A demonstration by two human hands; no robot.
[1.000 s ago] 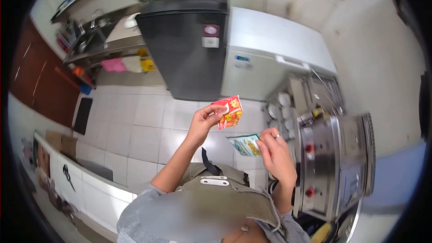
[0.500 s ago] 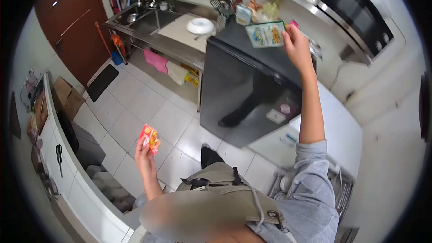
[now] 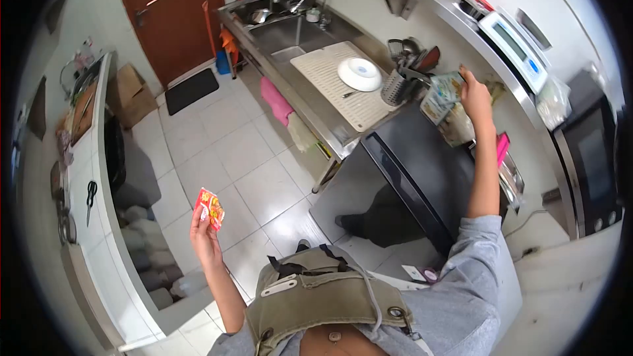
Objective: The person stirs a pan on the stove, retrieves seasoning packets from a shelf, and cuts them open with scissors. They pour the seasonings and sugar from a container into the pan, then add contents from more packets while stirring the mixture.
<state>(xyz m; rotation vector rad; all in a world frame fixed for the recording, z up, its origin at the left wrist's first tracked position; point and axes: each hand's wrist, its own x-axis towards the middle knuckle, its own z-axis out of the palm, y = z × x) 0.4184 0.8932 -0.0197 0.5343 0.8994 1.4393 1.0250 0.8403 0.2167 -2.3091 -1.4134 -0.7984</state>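
Note:
My left hand (image 3: 206, 242) is closed on a small red and yellow seasoning packet (image 3: 211, 211), held out over the tiled floor. My right arm reaches over the top of the black fridge (image 3: 422, 148). At its back, my right hand (image 3: 477, 97) pinches the edge of a green and white food packet (image 3: 448, 84). That packet overlaps other bagged goods (image 3: 458, 124) standing there, and its lower part is hard to tell from them. A perforated metal utensil holder (image 3: 393, 87) with ladles and spatulas stands just left of these bags.
A white plate (image 3: 359, 74) rests on a ribbed drying mat (image 3: 330, 69) beside the sink (image 3: 277, 38). Overhead, a shelf carries a digital scale (image 3: 514, 46); the microwave (image 3: 587, 165) is at the right. Black scissors (image 3: 91, 201) lie on the left counter.
My view has swung to the right. The right hand has carried the green packet to the bags at the back of the fridge top. The left hand still holds its red packet.

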